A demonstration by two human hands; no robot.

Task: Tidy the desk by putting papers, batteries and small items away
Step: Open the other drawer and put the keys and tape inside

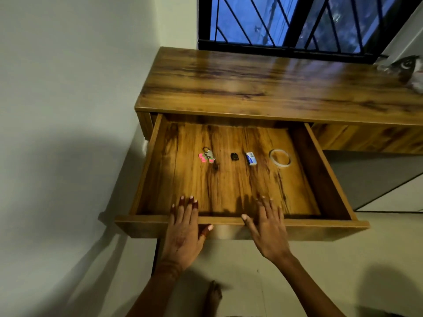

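The wooden desk's drawer [151, 179] is pulled far out. In a row on its floor lie a key ring with pink and green tags [207, 156], a small black item [234, 156], a white and blue eraser [251, 158] and a roll of clear tape [280, 158]. My left hand [184, 232] and my right hand [267, 227] rest flat over the drawer's front panel [142, 224]. Their fingers are spread and reach over the rim into the drawer. Neither hand holds anything.
The desk top [263, 85] runs along a barred window [297, 21]. A crumpled plastic bag [409, 69] lies at its far right end. A white wall [68, 110] stands close on the left. My foot [214, 294] shows on the tiled floor below.
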